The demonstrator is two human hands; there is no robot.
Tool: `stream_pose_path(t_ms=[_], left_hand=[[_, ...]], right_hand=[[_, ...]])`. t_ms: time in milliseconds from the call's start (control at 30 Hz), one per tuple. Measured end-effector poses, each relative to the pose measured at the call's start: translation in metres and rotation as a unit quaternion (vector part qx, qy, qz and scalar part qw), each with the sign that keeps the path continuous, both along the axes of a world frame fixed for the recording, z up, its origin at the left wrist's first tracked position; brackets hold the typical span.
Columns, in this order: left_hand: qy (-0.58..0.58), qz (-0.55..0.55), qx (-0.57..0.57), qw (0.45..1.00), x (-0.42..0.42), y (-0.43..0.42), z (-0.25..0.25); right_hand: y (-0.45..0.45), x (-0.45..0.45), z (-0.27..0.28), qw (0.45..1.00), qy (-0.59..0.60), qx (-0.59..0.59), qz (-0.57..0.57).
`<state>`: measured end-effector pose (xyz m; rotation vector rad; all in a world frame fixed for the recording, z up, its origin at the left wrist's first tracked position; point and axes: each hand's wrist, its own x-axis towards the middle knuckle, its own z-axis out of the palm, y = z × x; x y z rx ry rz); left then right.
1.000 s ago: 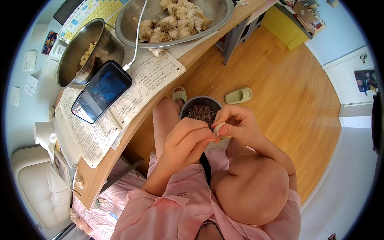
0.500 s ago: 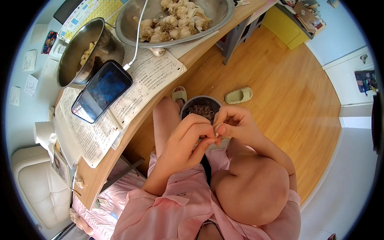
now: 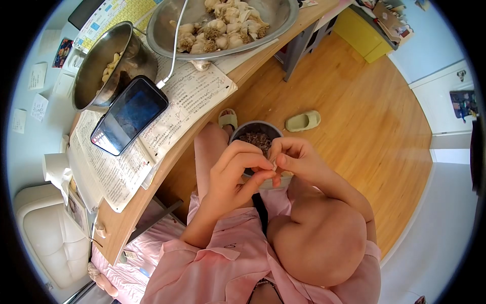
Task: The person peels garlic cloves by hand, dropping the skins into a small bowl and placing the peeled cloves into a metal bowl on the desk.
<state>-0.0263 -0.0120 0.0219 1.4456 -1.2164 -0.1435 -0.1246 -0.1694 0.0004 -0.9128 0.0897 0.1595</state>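
Both my hands meet above a dark bin (image 3: 234, 138) that holds brownish peelings. A small pale garlic clove (image 3: 274, 165), mostly covered by fingers, sits between the fingertips. My right hand (image 3: 298, 159) pinches it with thumb and forefinger. My left hand (image 3: 237, 175) touches it from the other side, thumb and forefinger drawn together at its edge. On the desk, a wide metal basin (image 3: 283, 31) holds several garlic bulbs (image 3: 223, 33). Left of it, a deep metal pot (image 3: 136, 61) contains peeled cloves (image 3: 111, 67).
A phone (image 3: 130, 115) with a white cable leans against the pot, over printed papers (image 3: 195, 93) on the wooden desk (image 3: 121, 223). One green slipper (image 3: 302, 121) lies on the floor; another is on a foot. A yellow box (image 3: 362, 40) stands farther back.
My fingers have shifted slightly around the clove, and less of it shows now. The left fingers have curled and spread a little. The basin, pot and phone have stayed put.
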Motion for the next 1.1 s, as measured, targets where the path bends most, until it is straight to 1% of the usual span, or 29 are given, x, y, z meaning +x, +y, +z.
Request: stream_pose_path(t_ms=[233,333,433,533,633,733,833,933,1100], left_hand=[[0.022,-0.022,0.002,1.0,0.005,0.002,0.001],[0.046,-0.012,0.003,0.999,0.004,0.002,-0.001],[0.027,-0.015,-0.004,1.0,0.005,0.003,-0.002],[0.054,-0.02,0.004,0.998,0.004,0.003,-0.001],[0.045,-0.017,0.01,0.999,0.003,0.002,-0.002],[0.024,-0.027,0.001,0.999,0.005,0.001,-0.003],[0.045,-0.026,0.025,0.998,0.004,0.0,-0.003],[0.042,-0.024,0.024,0.999,0.005,-0.002,-0.009],[0.081,-0.03,0.027,0.996,0.007,0.001,-0.014]], right_hand=[[0.0,0.0,-0.002,1.0,0.004,-0.029,-0.001],[0.0,0.0,-0.002,0.999,0.009,-0.032,0.0],[0.0,0.0,0.001,0.999,0.029,-0.029,0.001],[0.001,0.001,0.0,0.999,0.043,-0.023,0.006],[0.001,0.001,0.001,0.999,0.04,-0.025,0.003],[0.0,0.0,0.0,0.997,0.063,-0.036,0.005],[0.001,0.001,0.0,0.997,0.082,-0.014,0.003],[0.0,0.001,0.002,0.993,0.104,0.041,0.023],[0.0,0.003,-0.002,0.994,0.079,0.074,0.032]])
